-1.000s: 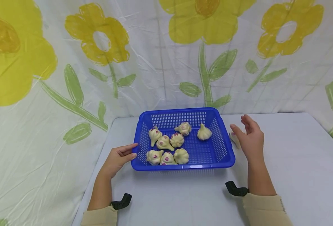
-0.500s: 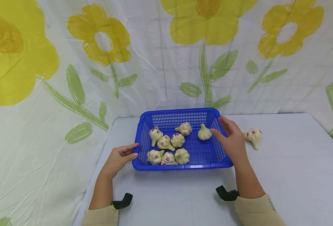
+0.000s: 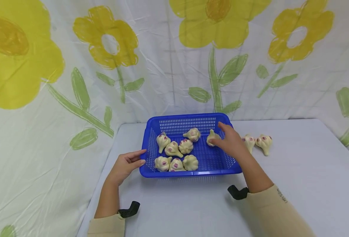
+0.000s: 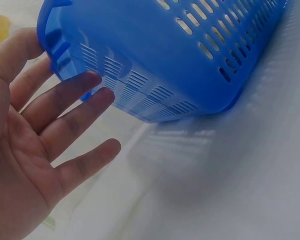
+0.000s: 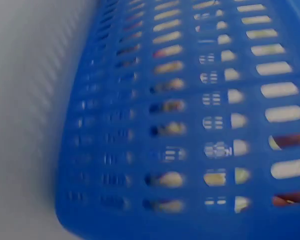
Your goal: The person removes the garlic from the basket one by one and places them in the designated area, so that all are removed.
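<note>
A blue plastic basket (image 3: 189, 173) holds several garlic bulbs, such as a purple-marked bulb (image 3: 163, 141) at its left. My left hand (image 3: 126, 166) touches the basket's left rim with thumb and forefinger; the left wrist view shows its other fingers (image 4: 77, 130) spread beside the wall. Over the basket's right side, my right hand (image 3: 230, 141) reaches in at a pale garlic bulb (image 3: 212, 137), its thumb in front of the bulb and fingers apart. Whether it touches the bulb is unclear. In the right wrist view, the slotted basket wall (image 5: 189, 145) hides most of the hand.
Two purple-marked garlic bulbs, a nearer one (image 3: 249, 141) and a farther one (image 3: 264, 143), lie on the white table (image 3: 295, 158) right of the basket. Behind it hangs a white curtain (image 3: 162, 82) with yellow flowers.
My right hand has moved left from beside the bulbs on the table, over the basket's right rim, to the pale bulb inside. The left hand stays at the left rim.
</note>
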Tool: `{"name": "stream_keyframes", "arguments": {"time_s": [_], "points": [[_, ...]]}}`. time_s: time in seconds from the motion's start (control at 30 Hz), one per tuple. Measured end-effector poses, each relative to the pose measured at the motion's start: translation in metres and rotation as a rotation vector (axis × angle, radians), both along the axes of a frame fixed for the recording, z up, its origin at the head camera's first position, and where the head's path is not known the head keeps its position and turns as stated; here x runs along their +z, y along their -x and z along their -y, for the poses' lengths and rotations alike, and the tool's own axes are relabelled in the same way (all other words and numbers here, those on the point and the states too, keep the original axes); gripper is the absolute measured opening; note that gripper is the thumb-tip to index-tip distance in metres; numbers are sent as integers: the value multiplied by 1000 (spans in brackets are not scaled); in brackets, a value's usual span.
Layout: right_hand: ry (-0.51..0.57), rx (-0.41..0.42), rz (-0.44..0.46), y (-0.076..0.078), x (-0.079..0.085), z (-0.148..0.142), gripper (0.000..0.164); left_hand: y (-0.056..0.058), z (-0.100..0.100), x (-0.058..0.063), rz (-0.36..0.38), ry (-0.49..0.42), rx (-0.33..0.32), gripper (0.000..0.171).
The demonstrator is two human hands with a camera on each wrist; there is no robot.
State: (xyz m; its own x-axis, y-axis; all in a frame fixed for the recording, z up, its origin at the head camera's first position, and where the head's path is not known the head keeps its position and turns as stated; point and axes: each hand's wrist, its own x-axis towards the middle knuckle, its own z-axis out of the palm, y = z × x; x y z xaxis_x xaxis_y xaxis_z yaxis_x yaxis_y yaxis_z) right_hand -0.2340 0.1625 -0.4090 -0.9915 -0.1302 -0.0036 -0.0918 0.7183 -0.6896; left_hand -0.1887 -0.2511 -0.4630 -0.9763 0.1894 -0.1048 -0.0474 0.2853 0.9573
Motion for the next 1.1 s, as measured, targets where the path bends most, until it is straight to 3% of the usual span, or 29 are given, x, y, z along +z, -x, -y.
{"name": "stream_keyframes", "arguments": {"time_s": [0.27,0.47,0.63,0.77,1.1], "points": [[-70,76,108,18,-4,6,92,-1,1,0,7,1,12,55],[-124,119,100,27,-20,16,96,-1,1,-2,12,2,18,56],[-135,111,92,29,-22,18,100,0,0,1,-8,13,7,56],[-133,113,56,31,-24,18,93,0,0,2,-9,23,5,56],[-207,144,-52,31,-30,19,58,-1,-1,1,-11,20,10,53]]}}
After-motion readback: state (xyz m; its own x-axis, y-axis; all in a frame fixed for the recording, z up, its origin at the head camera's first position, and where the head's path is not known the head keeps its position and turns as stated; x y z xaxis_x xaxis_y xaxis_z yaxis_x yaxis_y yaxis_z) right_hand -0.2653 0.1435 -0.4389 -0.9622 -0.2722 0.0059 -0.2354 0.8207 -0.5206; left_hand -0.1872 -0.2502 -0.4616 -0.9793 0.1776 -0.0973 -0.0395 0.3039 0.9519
